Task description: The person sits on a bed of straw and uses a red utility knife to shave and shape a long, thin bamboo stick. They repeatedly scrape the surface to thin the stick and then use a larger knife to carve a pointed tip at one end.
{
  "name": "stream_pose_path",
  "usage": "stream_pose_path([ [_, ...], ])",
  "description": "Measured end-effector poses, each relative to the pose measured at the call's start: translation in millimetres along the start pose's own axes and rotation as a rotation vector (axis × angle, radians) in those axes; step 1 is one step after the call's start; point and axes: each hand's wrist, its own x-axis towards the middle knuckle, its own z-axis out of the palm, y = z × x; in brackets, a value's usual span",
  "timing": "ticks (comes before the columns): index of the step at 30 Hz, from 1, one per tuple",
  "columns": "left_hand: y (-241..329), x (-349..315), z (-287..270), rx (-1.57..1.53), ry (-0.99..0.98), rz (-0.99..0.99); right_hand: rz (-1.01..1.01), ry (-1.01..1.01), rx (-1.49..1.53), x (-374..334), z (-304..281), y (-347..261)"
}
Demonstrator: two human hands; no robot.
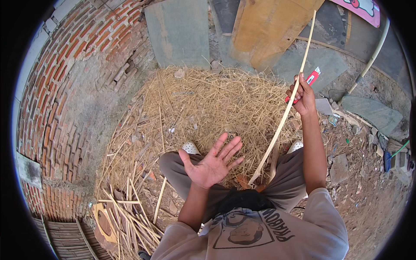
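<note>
My left hand [211, 167] is raised in front of my left knee, palm showing and fingers spread, with nothing in it. In my right hand [305, 99], farther out to the right, are a long pale bamboo strip [284, 117] and a red utility knife [312, 77]. The knife's blade end points up and to the right. The strip slants from the upper right down toward the ground between my legs, bending slightly. Beneath my hands and beyond my feet spreads a pile of thin straw-coloured shavings [203, 99].
A worn brick wall [60, 108] rises at the left. Several cut sticks [136, 219] lie at lower left. Grey boards [180, 34] and a brown panel [262, 30] stand at the back. A pale pole [372, 56] leans at right, above rubble [340, 169].
</note>
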Motion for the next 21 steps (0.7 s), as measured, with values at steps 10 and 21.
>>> stream_pose_path([
  [10, 1, -1, -4, 0.308, -0.087, -0.010, 0.013, -0.110, 0.046, 4, -7, 0],
  [21, -3, 3, 21, 0.387, -0.142, 0.045, 0.013, -0.126, 0.047, 2, -7, 0],
])
